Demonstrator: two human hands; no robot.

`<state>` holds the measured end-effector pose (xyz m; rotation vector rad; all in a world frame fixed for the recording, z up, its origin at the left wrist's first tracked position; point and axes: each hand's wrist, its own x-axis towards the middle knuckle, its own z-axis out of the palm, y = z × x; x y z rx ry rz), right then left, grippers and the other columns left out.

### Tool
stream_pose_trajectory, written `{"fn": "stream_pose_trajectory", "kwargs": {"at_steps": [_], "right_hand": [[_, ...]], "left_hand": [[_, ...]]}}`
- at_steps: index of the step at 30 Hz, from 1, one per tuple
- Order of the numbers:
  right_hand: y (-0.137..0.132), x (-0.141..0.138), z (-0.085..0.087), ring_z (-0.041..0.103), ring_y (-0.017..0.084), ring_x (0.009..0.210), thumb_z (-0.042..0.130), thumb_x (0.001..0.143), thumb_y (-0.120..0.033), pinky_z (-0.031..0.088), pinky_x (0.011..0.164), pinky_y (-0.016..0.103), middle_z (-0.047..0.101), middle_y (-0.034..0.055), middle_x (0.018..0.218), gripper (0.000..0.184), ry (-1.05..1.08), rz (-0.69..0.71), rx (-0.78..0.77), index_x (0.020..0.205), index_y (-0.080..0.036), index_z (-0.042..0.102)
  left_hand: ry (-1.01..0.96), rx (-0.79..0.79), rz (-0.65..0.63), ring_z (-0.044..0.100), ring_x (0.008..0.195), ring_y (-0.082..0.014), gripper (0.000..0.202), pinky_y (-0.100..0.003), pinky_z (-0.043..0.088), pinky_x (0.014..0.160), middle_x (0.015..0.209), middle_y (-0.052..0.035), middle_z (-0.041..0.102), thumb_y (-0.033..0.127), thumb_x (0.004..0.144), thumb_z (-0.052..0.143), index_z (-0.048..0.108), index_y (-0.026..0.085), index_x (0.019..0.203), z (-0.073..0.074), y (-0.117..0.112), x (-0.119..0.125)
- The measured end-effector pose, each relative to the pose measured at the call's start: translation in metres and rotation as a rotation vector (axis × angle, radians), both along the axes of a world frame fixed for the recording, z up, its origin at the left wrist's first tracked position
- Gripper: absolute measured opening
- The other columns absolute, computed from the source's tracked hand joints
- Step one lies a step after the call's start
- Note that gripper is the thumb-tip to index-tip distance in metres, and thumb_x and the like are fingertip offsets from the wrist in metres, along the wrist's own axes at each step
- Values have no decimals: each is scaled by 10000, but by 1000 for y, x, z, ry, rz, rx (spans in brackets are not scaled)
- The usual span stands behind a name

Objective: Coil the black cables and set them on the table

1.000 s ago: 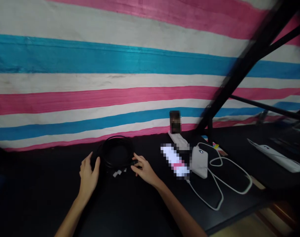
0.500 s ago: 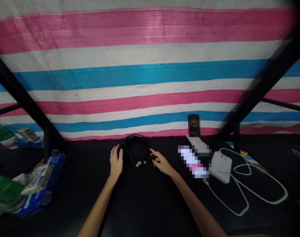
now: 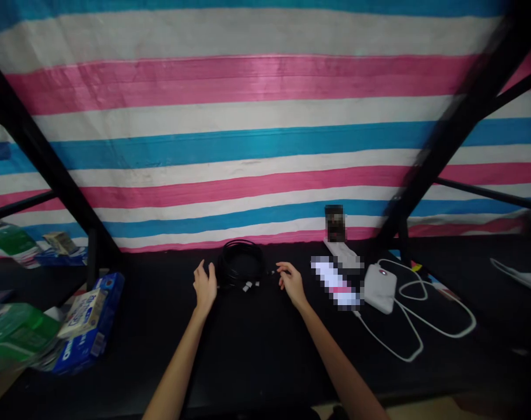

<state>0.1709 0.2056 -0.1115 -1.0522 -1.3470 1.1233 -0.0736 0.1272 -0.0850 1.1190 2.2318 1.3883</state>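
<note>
A coiled black cable (image 3: pixel 241 263) with several pale connectors (image 3: pixel 249 285) lies at the back of a black table (image 3: pixel 248 350). My left hand (image 3: pixel 205 286) rests flat beside the coil's left edge, fingers spread and touching it. My right hand (image 3: pixel 290 281) sits just right of the coil with its fingertips pinched on a small dark cable end (image 3: pixel 274 272). Both forearms reach in from the bottom of the head view.
A white power bank (image 3: pixel 380 287) with a looped white cord (image 3: pixel 427 315) lies to the right, beside blurred-out items (image 3: pixel 335 283). Snack boxes (image 3: pixel 84 324) and green packets (image 3: pixel 11 332) sit at left. Black frame bars (image 3: pixel 444 146) cross a striped tarp (image 3: pixel 248 146) behind.
The view has swung left and settled, bringing the snack boxes into sight. My right hand's fingers have closed from spread to a pinch at the cable end; my left hand stays by the coil.
</note>
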Motion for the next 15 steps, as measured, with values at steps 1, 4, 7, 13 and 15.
{"fn": "stream_pose_trajectory", "kwargs": {"at_steps": [1, 4, 7, 13, 15], "right_hand": [[-1, 0, 0, 453, 48, 412, 461, 657, -254, 351, 331, 190, 526, 8, 801, 285, 9, -28, 1, 900, -151, 569], [-3, 1, 0, 455, 51, 404, 470, 654, -256, 350, 335, 196, 538, 10, 786, 252, 31, -85, 2, 855, -148, 576], [-5, 1, 0, 455, 51, 395, 473, 651, -247, 340, 330, 194, 545, 10, 774, 234, 40, -97, 3, 830, -146, 585], [-6, 1, -3, 455, 56, 378, 477, 654, -234, 329, 331, 200, 553, 7, 749, 225, 30, -82, 11, 813, -139, 605], [-8, 1, -2, 456, 59, 378, 476, 651, -228, 332, 337, 202, 563, 9, 744, 225, 21, -76, 18, 803, -138, 615]], "left_hand": [[-5, -9, 9, 361, 1290, -307, 544, -578, 254, 1064, 1392, -166, 385, 483, 894, 326, 342, 161, 1331, -2, 1, -2], [1, -32, -30, 331, 1311, -307, 568, -576, 242, 1074, 1410, -161, 371, 493, 883, 366, 332, 166, 1345, -12, 5, 0], [29, -55, -103, 266, 1347, -311, 579, -578, 210, 1092, 1451, -151, 319, 479, 867, 428, 337, 172, 1349, -24, 8, 7], [72, -89, -217, 219, 1370, -300, 594, -576, 177, 1107, 1485, -142, 266, 483, 869, 421, 316, 173, 1364, -31, 5, 2], [86, -92, -257, 228, 1368, -292, 577, -570, 177, 1109, 1475, -140, 292, 481, 876, 406, 328, 174, 1359, -29, 3, -2]]}}
